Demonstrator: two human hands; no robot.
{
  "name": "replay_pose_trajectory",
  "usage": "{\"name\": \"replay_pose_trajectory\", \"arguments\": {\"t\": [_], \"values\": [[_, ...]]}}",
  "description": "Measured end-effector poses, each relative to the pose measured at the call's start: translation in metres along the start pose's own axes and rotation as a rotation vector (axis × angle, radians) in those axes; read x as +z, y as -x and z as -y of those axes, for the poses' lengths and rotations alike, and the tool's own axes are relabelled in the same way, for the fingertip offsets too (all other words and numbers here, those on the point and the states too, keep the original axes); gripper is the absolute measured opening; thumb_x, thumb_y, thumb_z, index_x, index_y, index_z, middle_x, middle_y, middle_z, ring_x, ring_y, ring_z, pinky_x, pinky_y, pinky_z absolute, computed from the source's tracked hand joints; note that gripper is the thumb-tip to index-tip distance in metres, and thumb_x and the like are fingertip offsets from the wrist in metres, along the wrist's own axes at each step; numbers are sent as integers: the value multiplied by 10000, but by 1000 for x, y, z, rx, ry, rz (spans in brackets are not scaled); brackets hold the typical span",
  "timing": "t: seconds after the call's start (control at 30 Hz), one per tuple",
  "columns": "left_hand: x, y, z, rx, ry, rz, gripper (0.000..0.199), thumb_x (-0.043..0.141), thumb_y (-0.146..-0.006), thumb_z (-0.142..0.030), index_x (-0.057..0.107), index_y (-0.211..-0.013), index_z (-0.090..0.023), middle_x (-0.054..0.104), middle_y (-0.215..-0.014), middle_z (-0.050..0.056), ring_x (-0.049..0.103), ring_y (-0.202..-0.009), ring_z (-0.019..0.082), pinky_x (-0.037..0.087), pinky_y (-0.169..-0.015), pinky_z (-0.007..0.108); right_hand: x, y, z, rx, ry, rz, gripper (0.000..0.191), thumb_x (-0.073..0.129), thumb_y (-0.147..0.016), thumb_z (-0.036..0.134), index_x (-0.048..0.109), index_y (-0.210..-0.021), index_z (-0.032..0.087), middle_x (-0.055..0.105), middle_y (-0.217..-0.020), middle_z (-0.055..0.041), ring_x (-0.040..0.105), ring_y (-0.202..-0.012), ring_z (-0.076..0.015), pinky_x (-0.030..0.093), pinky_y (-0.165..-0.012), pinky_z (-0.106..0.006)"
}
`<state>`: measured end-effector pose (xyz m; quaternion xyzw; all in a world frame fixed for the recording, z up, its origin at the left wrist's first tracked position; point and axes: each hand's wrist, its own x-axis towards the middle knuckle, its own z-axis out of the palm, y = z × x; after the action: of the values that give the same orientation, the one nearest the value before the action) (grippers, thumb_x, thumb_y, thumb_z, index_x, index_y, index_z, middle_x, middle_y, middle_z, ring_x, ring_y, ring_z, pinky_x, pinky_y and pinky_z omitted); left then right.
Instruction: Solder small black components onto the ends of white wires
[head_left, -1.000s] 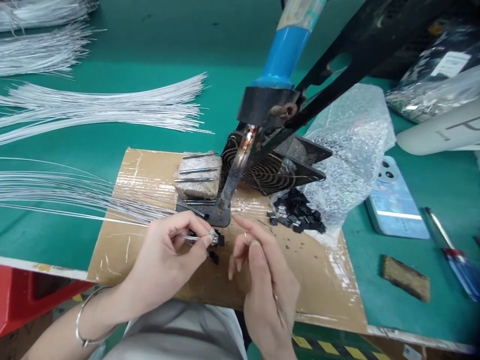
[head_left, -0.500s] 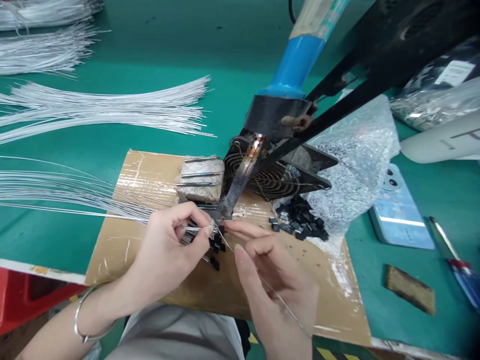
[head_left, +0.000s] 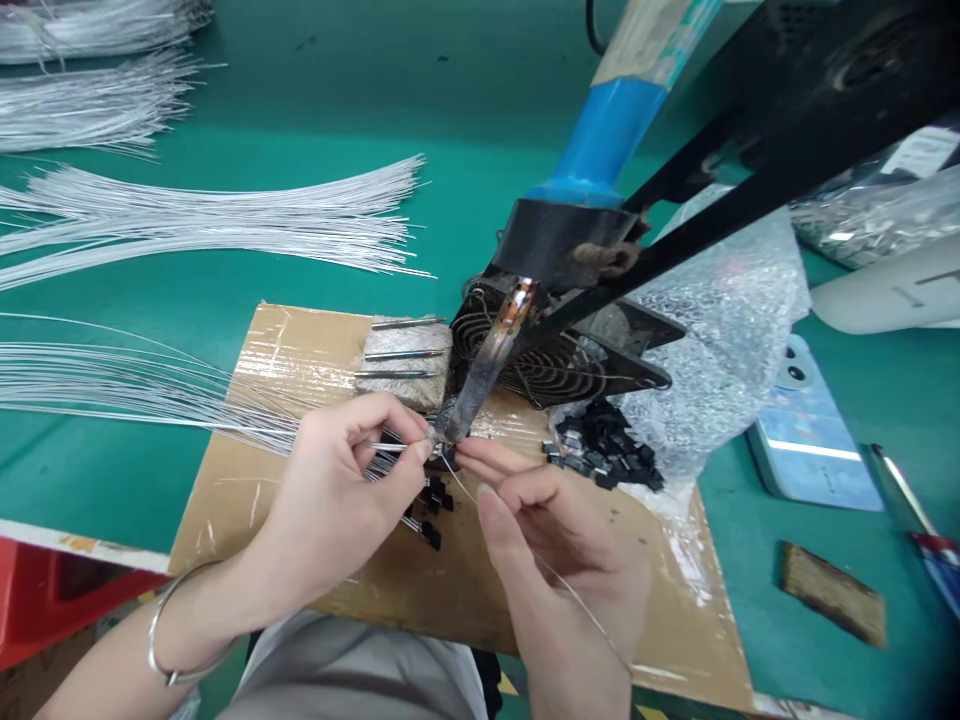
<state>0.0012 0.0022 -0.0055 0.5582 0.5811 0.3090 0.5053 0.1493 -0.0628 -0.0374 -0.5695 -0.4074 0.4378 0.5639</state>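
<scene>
My left hand [head_left: 352,500] is closed in a pinch on a thin white wire [head_left: 386,447], whose end sits at the tip of a soldering iron [head_left: 487,375]. A small piece at that end is mostly hidden by my fingertips. In my right hand [head_left: 562,560] a thin strand of solder wire [head_left: 589,612] runs between thumb and fingers up to the same tip. Below the iron lie several wires ending in small black connectors [head_left: 431,535]. Further wires [head_left: 255,425] stretch off to the left.
A black fan [head_left: 570,365] stands behind the iron, with loose black connectors [head_left: 611,445] on bubble wrap [head_left: 720,320]. Metal rods rest on a pale block [head_left: 405,365]. Cardboard [head_left: 300,340] covers the green table. Wire bundles [head_left: 225,215], a phone [head_left: 821,430] and a brown block [head_left: 832,592] lie around.
The whole view has shifted slightly, so most things sit a little farther right. Both hands keep their grips at the iron's tip, with the solder wire still touching or very close to it.
</scene>
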Motion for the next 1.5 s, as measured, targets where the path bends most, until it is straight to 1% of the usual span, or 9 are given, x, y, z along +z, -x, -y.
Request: {"name": "replay_pose_trajectory", "arguments": {"t": [0.27, 0.5, 0.67, 0.9, 1.03, 1.17, 1.23, 1.4, 1.5], "values": [[-1, 0, -4, -1, 14, 6, 82, 625, -787, -185, 670, -718, -194, 776, -877, 53, 697, -806, 200, 417, -539, 249, -2, 0, 4, -30, 28, 3, 222, 672, -975, 139, 633, -783, 245, 829, -1169, 18, 778, -1134, -121, 602, -979, -172], [-1, -2, -7, 6, 3, 5, 83, 636, -790, -178, 670, -716, -195, 780, -868, 57, 705, -793, 205, 425, -528, 253, -1, -1, 6, -29, 12, -16, 215, 681, -957, 127, 641, -782, 245, 829, -1166, 6, 780, -1127, -139, 610, -988, -212], [-2, -1, -8, 19, -12, -3, 88, 639, -798, -181, 673, -718, -192, 778, -857, 64, 710, -791, 208, 457, -549, 259, 0, -1, 6, -31, 18, -18, 206, 692, -941, 123, 648, -777, 238, 833, -1159, -19, 788, -1119, -177, 631, -984, -272], [-3, 0, -7, 35, -23, -4, 104, 648, -818, -185, 674, -717, -193, 780, -868, 71, 714, -791, 209, 486, -573, 267, 0, 0, 6, -9, 14, -22, 212, 696, -948, 145, 649, -768, 246, 832, -1165, -6, 781, -1130, -166, 616, -998, -261], [-3, 0, -7, 39, -16, 3, 102, 644, -818, -163, 675, -725, -193, 781, -868, 60, 719, -797, 203, 483, -573, 260, 0, 1, 6, 4, 17, -45, 212, 702, -950, 159, 654, -761, 242, 830, -1175, -26, 792, -1099, -183, 629, -989, -294], [-2, 0, -7, 41, -21, 8, 100, 638, -819, -167, 673, -728, -188, 781, -867, 61, 720, -785, 200, 485, -576, 261, -1, 1, 6, 6, 13, -35, 200, 716, -945, 170, 660, -767, 242, 830, -1174, -43, 794, -1103, -208, 643, -980, -331], [-3, 0, -7, 43, -28, 6, 96, 640, -818, -170, 674, -730, -187, 781, -866, 63, 718, -779, 199, 484, -573, 260, -1, 1, 5, 14, 7, -39, 199, 725, -943, 176, 658, -767, 242, 829, -1179, -40, 795, -1101, -205, 644, -980, -326], [-2, 0, -5, 47, -31, 8, 93, 635, -823, -159, 681, -746, -185, 787, -881, 64, 725, -788, 200, 485, -579, 258, 0, 0, 5, -5, -12, -28, 201, 719, -949, 153, 661, -777, 238, 830, -1173, -28, 785, -1131, -176, 628, -987, -263], [-2, 0, -5, 60, -33, -9, 96, 631, -817, -159, 677, -738, -187, 789, -873, 64, 716, -766, 195, 471, -563, 257, 0, -1, 4, -14, -14, -33, 204, 713, -950, 152, 658, -771, 234, 832, -1171, -46, 793, -1113, -197, 644, -967, -292]]}}
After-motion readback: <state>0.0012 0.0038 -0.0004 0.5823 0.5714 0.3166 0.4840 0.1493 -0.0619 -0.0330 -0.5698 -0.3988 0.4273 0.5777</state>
